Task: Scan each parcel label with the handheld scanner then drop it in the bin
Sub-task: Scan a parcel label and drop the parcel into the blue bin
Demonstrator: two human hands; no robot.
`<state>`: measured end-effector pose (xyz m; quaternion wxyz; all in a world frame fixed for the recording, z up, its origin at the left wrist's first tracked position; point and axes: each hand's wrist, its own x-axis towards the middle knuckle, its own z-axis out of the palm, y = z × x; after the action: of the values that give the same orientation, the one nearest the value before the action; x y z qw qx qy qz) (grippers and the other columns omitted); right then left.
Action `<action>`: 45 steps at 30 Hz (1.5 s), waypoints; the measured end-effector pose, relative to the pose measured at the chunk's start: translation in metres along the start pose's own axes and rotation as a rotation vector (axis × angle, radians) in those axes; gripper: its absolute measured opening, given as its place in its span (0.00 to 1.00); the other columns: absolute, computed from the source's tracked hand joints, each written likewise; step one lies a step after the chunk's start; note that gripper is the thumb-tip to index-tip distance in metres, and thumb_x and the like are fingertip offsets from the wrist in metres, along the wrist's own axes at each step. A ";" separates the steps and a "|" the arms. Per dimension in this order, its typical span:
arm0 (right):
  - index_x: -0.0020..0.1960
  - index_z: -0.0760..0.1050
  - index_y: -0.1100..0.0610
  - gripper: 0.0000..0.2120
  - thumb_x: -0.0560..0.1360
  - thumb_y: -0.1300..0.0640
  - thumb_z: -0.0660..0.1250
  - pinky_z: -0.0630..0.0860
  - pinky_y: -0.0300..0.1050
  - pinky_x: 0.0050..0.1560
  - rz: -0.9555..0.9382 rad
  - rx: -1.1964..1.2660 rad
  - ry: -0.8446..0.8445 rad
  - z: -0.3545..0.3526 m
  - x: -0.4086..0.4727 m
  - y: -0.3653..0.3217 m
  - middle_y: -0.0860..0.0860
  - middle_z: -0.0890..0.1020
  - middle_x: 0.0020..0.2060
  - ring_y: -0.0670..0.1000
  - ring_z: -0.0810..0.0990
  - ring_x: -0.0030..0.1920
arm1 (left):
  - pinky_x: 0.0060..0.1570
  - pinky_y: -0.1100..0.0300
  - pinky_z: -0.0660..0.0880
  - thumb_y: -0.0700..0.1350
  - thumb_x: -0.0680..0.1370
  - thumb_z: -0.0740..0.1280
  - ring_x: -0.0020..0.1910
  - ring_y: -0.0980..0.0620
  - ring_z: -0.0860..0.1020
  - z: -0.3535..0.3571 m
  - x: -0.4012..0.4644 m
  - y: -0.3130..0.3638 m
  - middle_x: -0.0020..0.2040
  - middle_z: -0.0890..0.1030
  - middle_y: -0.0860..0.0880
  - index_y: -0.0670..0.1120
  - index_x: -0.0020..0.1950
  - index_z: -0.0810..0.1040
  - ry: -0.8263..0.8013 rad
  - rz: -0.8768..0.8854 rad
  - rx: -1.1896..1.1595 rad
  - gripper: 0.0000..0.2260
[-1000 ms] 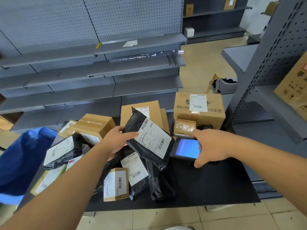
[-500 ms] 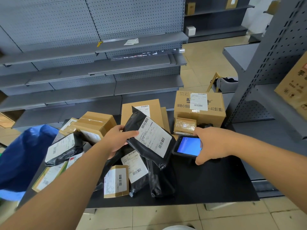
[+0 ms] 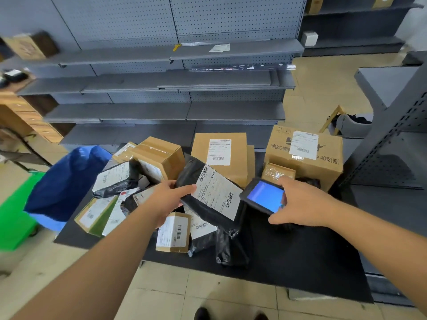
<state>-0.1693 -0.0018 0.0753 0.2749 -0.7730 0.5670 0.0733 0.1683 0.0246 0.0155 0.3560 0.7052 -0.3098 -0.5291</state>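
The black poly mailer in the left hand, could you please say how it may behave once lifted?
The black poly mailer probably flops: its film is creased and sags below the left hand. Likely light, since one hand's grip holds it. The glossy film may slip.

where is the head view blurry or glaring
Head view: the left edge smears, blurring the green crate and blue bin bag; the black poly parcel's white label stays sharp; the handheld scanner's blue screen glows, unreadable; grey shelves bow.

My right hand (image 3: 302, 204) covers the scanner's (image 3: 263, 197) lower end; label (image 3: 216, 192) print too small to read.
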 end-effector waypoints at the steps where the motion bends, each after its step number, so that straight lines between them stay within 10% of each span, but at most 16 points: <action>1: 0.59 0.65 0.46 0.29 0.68 0.39 0.79 0.75 0.41 0.42 -0.004 0.015 -0.001 0.002 0.003 -0.005 0.46 0.77 0.49 0.46 0.79 0.47 | 0.63 0.44 0.82 0.49 0.74 0.80 0.57 0.41 0.86 -0.006 -0.003 -0.008 0.56 0.88 0.42 0.43 0.64 0.78 0.022 -0.005 -0.046 0.22; 13: 0.62 0.64 0.45 0.30 0.70 0.44 0.79 0.77 0.45 0.45 0.016 0.225 0.008 0.049 0.006 -0.132 0.48 0.79 0.49 0.48 0.80 0.47 | 0.43 0.57 0.83 0.48 0.81 0.74 0.45 0.48 0.88 -0.124 -0.046 -0.066 0.48 0.90 0.45 0.41 0.58 0.82 0.273 -0.082 -0.362 0.12; 45: 0.65 0.66 0.50 0.31 0.71 0.47 0.80 0.75 0.44 0.43 -0.162 0.429 -0.199 0.147 0.198 -0.465 0.51 0.77 0.51 0.50 0.80 0.49 | 0.52 0.56 0.81 0.42 0.79 0.75 0.45 0.49 0.82 -0.438 -0.040 -0.128 0.48 0.84 0.42 0.39 0.52 0.79 0.769 -0.220 -0.837 0.08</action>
<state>0.3553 0.0029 0.0264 0.4922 -0.7288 0.4759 0.0050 0.5895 0.2048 0.0122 0.6344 0.6740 0.1527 -0.3463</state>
